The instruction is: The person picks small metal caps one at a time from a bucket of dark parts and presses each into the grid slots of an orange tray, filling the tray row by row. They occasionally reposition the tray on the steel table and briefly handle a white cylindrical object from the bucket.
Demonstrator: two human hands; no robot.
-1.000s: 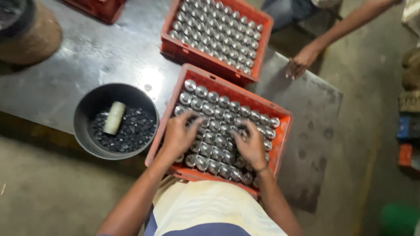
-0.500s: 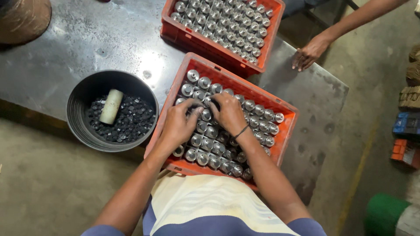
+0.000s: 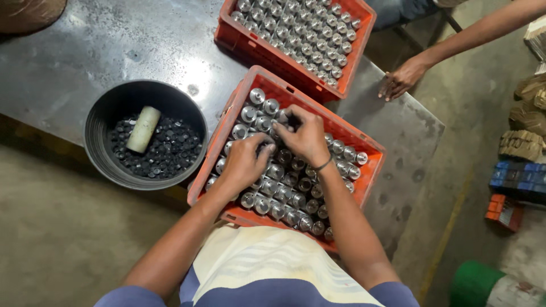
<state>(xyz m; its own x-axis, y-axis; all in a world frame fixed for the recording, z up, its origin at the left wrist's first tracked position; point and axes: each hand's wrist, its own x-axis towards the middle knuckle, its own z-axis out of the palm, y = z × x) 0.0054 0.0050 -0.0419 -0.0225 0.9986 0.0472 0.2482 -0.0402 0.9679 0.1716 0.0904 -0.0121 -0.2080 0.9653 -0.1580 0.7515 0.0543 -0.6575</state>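
Observation:
A red plastic crate (image 3: 227, 116) packed with several upright silver metal cans (image 3: 273, 187) sits on the grey metal table (image 3: 85, 51) in front of me. My left hand (image 3: 244, 162) rests on the can tops in the crate's middle left, fingers curled. My right hand (image 3: 304, 133) is just above it, fingers bent down onto the cans near the far side, a dark band on its wrist. Whether either hand grips a single can, I cannot tell. The two hands almost touch.
A black bowl (image 3: 102, 113) at the left holds small dark caps and a pale cylinder (image 3: 143, 129). A second red crate of cans (image 3: 364, 42) stands behind. Another person's hand (image 3: 401, 79) rests on the table's far right corner. Boxes and a green drum (image 3: 475, 284) stand on the floor.
Both my hands have moved up the crate toward its far left part and drawn together. The view has shifted slightly; the other person's hand stays at the table corner.

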